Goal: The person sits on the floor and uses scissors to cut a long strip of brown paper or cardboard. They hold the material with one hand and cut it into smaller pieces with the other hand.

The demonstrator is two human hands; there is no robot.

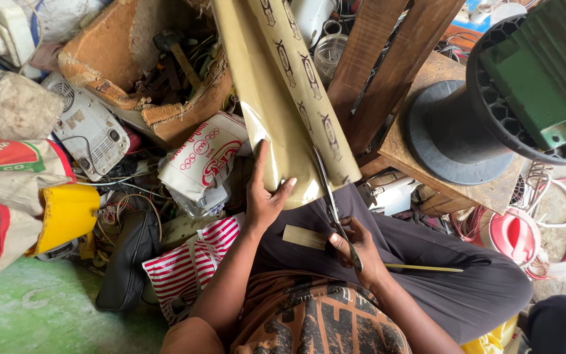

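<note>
over the lap, left hand grips tan sheet; right hand w/ scissors mid-cut, one strip already off.

The sheet is looking like smooth, slightly glossy tan paper, and the scissors are showing dull grey metal. The spool is appearing as matt black plastic, sitting on a rough wooden stool.
</note>
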